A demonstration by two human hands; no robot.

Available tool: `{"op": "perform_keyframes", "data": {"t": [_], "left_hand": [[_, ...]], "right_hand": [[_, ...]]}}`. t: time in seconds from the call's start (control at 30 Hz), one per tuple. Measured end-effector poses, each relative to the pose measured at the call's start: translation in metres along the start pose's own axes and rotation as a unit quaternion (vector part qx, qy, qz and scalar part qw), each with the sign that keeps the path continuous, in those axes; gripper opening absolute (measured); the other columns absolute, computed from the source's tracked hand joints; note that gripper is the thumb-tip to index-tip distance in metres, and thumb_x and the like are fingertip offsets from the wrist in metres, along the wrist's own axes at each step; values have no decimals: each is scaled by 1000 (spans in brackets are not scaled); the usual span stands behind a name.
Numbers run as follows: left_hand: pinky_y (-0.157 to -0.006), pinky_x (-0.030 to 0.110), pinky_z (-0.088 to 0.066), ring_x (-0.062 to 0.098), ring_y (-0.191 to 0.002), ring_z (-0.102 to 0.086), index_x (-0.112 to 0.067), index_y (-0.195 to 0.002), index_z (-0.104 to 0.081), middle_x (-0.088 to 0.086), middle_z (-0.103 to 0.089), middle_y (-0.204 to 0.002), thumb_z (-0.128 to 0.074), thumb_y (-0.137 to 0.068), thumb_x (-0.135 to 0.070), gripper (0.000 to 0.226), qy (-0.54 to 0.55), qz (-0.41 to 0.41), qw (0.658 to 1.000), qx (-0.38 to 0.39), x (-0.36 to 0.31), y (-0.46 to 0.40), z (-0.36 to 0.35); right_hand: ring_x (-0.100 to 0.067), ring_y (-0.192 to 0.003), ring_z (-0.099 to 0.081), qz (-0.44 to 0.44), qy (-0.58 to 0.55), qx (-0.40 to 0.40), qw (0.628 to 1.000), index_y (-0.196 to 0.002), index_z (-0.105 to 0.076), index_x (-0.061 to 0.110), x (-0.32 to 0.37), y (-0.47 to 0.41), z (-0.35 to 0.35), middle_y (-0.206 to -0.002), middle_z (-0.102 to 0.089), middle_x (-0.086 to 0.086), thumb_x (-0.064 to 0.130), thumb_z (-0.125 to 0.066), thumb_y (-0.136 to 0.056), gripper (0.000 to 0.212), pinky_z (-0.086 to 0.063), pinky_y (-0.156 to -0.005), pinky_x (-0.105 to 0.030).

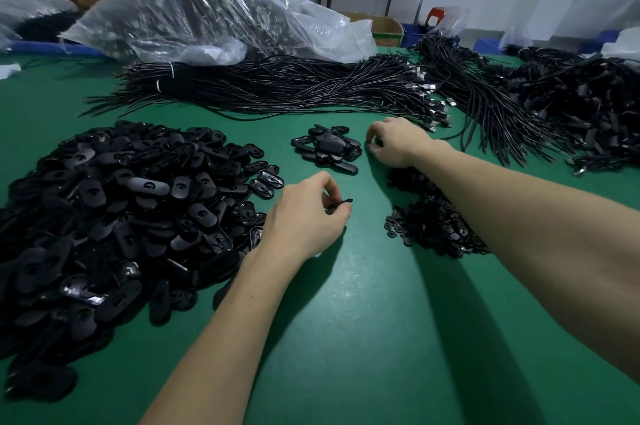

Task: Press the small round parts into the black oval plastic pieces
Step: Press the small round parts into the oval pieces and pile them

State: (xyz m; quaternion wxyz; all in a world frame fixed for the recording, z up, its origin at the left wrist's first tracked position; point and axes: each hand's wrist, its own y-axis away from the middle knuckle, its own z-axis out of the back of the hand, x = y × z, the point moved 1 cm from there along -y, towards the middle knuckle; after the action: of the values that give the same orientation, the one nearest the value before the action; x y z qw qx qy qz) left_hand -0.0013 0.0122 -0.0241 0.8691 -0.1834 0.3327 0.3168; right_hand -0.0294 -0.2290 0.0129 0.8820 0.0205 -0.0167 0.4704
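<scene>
Clear plastic bag [207,9]: we see it lying at the far side of the green table [363,320], bulging with dark contents; through the wrinkled film we cannot tell what those are.
Cardboard box [386,30]: it stands open just behind the bag's right end; its inside is hidden from us.
Blue bins [491,44]: we see only their rims along the far edge, behind the cables.
Large pile of black oval pieces [114,217]: it is heaped loose on the table to our left, and its near-left part runs out of view.
Small cluster of oval pieces [327,149]: it lies apart from the big pile, between the two hands and farther out.
Small round parts [433,220]: a loose heap sits under our right forearm, which covers much of it.
Left hand [304,217]: our fingers are curled, with thumb and forefinger pinching a small black piece [341,205]; it shows edge-on, so we cannot say whether it is an oval or a round part.
Right hand [398,142]: it reaches just beside the small cluster, fingertips drawn together and bent down to the table; whether they hold anything we cannot tell.
Bundled black cables [277,85]: they are spread across the far table, with more tangled heaps at the right, cut off by the edge.
</scene>
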Motion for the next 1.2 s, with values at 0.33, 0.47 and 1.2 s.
{"op": "perform_keyframes", "data": {"t": [0.33,0.47,1.2], "left_hand": [[-63,27,-52,10,-54,-68,-34,-86,-56,-18,-69,-84,-67,-89,-46,17,16,0,1000,2,5,-2,-1],[-62,26,-52,8,-55,-68,-34,-86,-56,-18,-69,-85,-68,-89,-47,18,14,5,1000,2,4,-2,-1],[-41,14,-35,7,-45,-57,-33,-85,-58,-15,-70,-79,-65,-94,-40,13,29,-4,1000,-6,-1,2,6]], "right_hand": [[-37,-105,-66,-6,39,49,998,-112,-71,5,-4,10,12,-113,-71,-17,22,-52,-98,30,-58,-93,-47],[-33,-105,-68,-19,24,71,997,-113,-73,9,-11,18,23,-114,-72,-12,15,-52,-94,29,-59,-93,-47],[-24,-79,-63,-78,-181,-128,972,-91,-64,23,-4,45,25,-84,-66,0,35,-62,-88,14,-48,-72,-32]]}}
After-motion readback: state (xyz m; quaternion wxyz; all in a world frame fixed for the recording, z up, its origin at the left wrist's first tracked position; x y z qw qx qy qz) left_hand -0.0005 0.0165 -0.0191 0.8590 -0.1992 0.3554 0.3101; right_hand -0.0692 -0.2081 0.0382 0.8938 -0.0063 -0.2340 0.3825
